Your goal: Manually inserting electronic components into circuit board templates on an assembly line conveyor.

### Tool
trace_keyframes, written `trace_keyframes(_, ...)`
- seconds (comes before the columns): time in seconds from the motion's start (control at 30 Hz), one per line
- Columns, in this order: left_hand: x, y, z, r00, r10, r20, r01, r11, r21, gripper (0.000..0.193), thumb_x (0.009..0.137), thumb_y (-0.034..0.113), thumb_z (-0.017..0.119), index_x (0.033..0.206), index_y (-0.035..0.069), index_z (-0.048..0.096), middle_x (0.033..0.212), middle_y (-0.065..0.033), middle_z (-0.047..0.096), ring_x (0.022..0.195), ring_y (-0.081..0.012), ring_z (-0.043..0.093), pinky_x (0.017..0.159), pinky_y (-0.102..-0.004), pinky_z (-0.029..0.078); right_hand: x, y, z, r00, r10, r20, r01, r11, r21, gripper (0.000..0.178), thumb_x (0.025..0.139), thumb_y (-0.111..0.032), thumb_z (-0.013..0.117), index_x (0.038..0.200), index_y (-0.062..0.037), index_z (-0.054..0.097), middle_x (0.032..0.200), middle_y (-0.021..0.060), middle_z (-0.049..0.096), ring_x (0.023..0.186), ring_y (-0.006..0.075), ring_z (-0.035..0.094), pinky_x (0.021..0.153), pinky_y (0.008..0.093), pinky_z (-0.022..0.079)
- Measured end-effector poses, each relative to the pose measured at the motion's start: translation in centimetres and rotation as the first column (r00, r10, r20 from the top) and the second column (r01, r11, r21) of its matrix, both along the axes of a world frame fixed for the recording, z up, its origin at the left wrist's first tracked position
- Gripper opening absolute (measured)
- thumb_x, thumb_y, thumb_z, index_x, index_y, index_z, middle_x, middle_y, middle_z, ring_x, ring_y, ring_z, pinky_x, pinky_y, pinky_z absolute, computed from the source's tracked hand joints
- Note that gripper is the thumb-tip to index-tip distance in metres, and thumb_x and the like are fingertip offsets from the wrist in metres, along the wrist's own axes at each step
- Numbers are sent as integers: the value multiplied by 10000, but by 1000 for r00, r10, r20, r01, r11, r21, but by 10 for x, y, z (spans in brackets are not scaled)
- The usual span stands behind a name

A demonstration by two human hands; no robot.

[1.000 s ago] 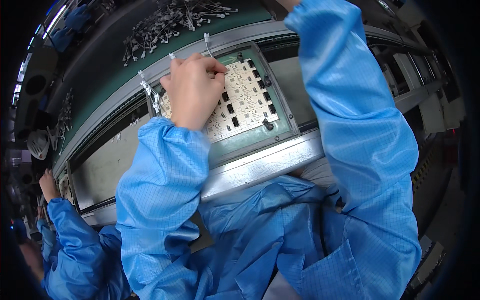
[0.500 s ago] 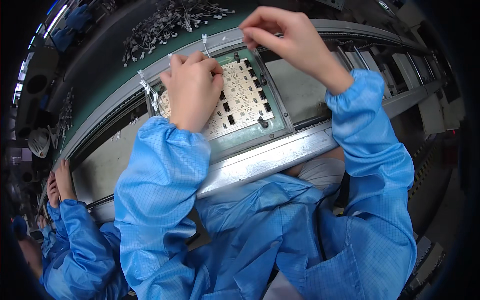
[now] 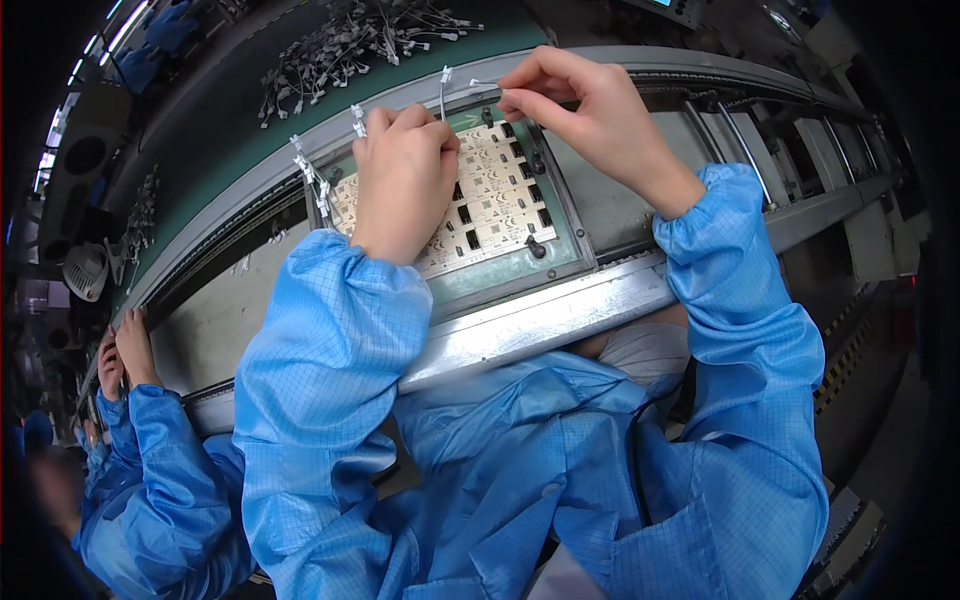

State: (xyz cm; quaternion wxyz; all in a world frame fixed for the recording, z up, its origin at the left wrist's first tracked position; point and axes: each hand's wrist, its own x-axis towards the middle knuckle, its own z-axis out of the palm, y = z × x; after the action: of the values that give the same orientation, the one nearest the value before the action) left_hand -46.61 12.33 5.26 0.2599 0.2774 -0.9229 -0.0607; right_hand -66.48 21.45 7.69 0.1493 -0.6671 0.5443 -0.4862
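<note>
My left hand [image 3: 405, 185] is bent over a panel of pale circuit boards [image 3: 490, 190] with black parts. Its fingers are closed together at the boards, and whatever they grip is hidden beneath them. My right hand [image 3: 590, 110] is at the far rail, thumb and forefinger pinched at the end of a short wire lead [image 3: 485, 83]. The boards lie on a green carrier plate [image 3: 470, 285] in a dark frame. Another lead [image 3: 444, 95] with a white connector stands up beyond my left fingers. More white-plug leads [image 3: 310, 170] lie along the carrier's left edge.
A heap of wire leads [image 3: 350, 45] covers part of the green bench beyond the rail. Black clamps [image 3: 537, 247] stick up from the carrier. A metal rail [image 3: 540, 320] runs between me and the boards. At left, another person's hands [image 3: 130, 350] are beside the line.
My right hand has come down to the lead on the far rail, its fingertips now meeting the wire. My left hand stays over the boards. The whole view has shifted slightly.
</note>
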Motion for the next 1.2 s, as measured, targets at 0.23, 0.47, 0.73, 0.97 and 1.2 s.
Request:
trace_keyframes(0.23, 9, 8, 6, 995, 6, 101, -1, 999, -48, 193, 855, 189, 682, 998, 104, 782, 1061, -93, 643, 1045, -323, 543, 904, -438, 441, 3, 6, -8, 1000, 10, -11, -10, 1000, 6, 145, 955, -65, 636, 1057, 39, 640, 1024, 111, 742, 977, 174, 723, 832, 267, 563)
trace_keyframes(0.47, 77, -148, 33, 911, 411, -25, -404, 903, 146, 314, 845, 241, 735, 1092, 48, 717, 951, -109, 730, 885, -223, 698, 829, -335, 532, 37, 5, -14, 973, 25, -229, -15, 999, 47, 124, 946, -69, 629, 1028, 25, 633, 945, 137, 726, 899, 257, 738, 720, 312, 561)
trace_keyframes(0.73, 28, -207, 9, 765, 639, 75, -643, 763, 66, 414, 823, 378, 709, 1170, 154, 698, 1124, -74, 721, 1079, -304, 667, 906, -415, 507, 30, 3, -23, 897, 1, -443, -71, 987, -142, 125, 815, -10, 692, 929, -37, 645, 776, 79, 635, 730, 254, 602, 710, 351, 455)
trace_keyframes(0.97, 15, -280, 3, 799, 586, 135, -598, 797, 82, 424, 788, 387, 741, 1171, 208, 718, 1175, -62, 712, 1124, -303, 653, 940, -434, 511, 32, 4, -26, 880, 23, -474, -93, 988, -124, 113, 812, -20, 706, 901, -48, 642, 768, 72, 615, 735, 245, 587, 698, 348, 443)
trace_keyframes(1.2, 36, -336, 4, 888, 444, 123, -445, 895, -24, 415, 801, 406, 708, 1125, 149, 736, 1120, -140, 712, 1094, -323, 663, 952, -416, 504, 27, 2, -29, 903, 87, -420, -122, 991, -56, 95, 813, -24, 700, 881, -27, 634, 792, 75, 589, 750, 260, 581, 709, 362, 467)
